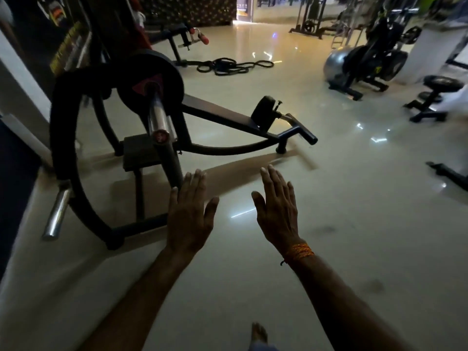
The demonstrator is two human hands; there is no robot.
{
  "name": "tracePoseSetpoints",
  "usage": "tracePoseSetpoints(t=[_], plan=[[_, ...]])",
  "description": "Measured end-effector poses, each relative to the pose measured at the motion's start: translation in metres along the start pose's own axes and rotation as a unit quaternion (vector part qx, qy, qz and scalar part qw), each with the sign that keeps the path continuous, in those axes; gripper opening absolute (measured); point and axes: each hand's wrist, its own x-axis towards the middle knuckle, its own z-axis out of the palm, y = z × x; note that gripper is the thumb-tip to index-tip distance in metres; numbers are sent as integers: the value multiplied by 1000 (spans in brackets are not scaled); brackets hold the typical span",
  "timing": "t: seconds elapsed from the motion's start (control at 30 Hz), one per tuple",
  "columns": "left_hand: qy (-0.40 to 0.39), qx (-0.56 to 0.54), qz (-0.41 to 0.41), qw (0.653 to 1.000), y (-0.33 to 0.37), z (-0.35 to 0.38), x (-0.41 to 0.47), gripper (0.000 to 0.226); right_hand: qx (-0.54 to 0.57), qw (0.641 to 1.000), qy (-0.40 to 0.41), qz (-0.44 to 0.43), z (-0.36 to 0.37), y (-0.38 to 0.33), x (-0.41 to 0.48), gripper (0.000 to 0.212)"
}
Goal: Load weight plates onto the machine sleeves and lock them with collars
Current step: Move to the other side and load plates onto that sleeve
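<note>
1. Weight plate (149, 79), black with a red triangular mark, sits on the machine's upper chrome sleeve (159, 115) at left, well back from the sleeve's red-capped end.
2. A second chrome sleeve (57, 214) juts out low at near left.
3. Left hand (188, 216) and right hand (278, 214) are spread flat over the floor with straight fingers, holding nothing. An orange thread (298, 250) circles the right wrist.
4. Pale glossy tile floor (354, 236) reflects lights. A black rope (233, 65) lies far centre, and a grey ball (335, 65) and a stool (438, 95) stand far right.
5. Yellow lettering on the dark wall poster (63, 54) at far left is too blurred to read.
</note>
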Motion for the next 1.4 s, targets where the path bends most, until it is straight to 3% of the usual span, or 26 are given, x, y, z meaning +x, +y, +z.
tracePoseSetpoints(t=[0.33, 0.7, 1.03, 1.4], plan=[[-106, -36, 69, 991, 101, 152, 112, 66, -41, 992, 6, 123, -16, 177, 53, 62], [-153, -85, 103, 979, 261, 320, 284, 66, -95, 976, -5, 196, -61, 402, 184, 63], [-178, -120, 141, 966, 358, 514, 488, 65, -135, 959, -2, 248, -51, 611, 356, 63], [-216, -137, 159, 954, 461, 680, 734, 67, -141, 949, 2, 282, -43, 814, 574, 59]])
